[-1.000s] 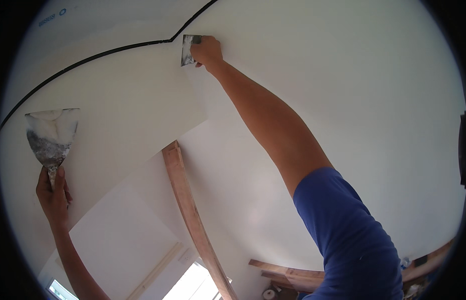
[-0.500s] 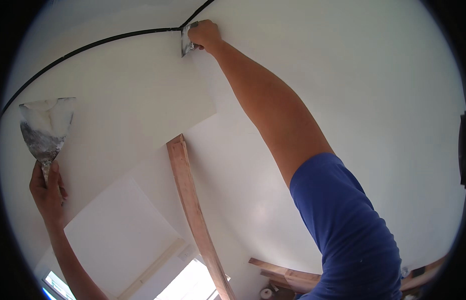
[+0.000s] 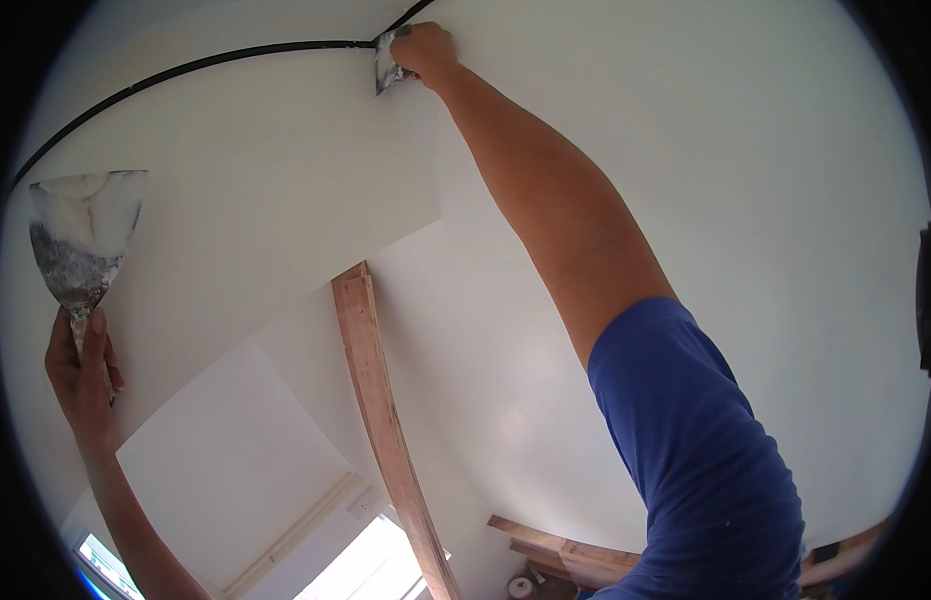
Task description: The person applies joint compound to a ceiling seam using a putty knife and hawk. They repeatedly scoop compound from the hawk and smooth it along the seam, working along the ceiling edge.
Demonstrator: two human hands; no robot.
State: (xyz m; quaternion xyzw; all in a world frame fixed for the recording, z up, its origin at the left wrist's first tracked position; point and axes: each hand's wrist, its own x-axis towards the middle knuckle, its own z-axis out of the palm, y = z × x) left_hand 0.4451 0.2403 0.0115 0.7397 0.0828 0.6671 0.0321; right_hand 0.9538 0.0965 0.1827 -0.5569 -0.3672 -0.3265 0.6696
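Observation:
My left hand (image 3: 83,370) grips the handle of a wide putty knife (image 3: 77,265), held blade up at the left. White filler lies across the upper part of that blade. High up, my right hand (image 3: 428,52) is closed round a smaller scraper (image 3: 387,68), whose blade sits against the wall in the corner just under the black strip (image 3: 235,55). Its handle is mostly hidden by my fingers. The strip runs along the top of the walls and bends at this corner.
A long reddish wooden beam (image 3: 375,380) slants down from the wall's lower edge. More wooden boards (image 3: 565,548) and a pale roll (image 3: 521,588) lie low at the right. Bright windows (image 3: 370,565) show at the bottom. A dark object (image 3: 927,300) is at the right rim.
In the picture, the wide putty knife and my left hand have shifted slightly up and left. My right hand and scraper appear slightly higher and to the right, still at the corner. The view has shifted a little.

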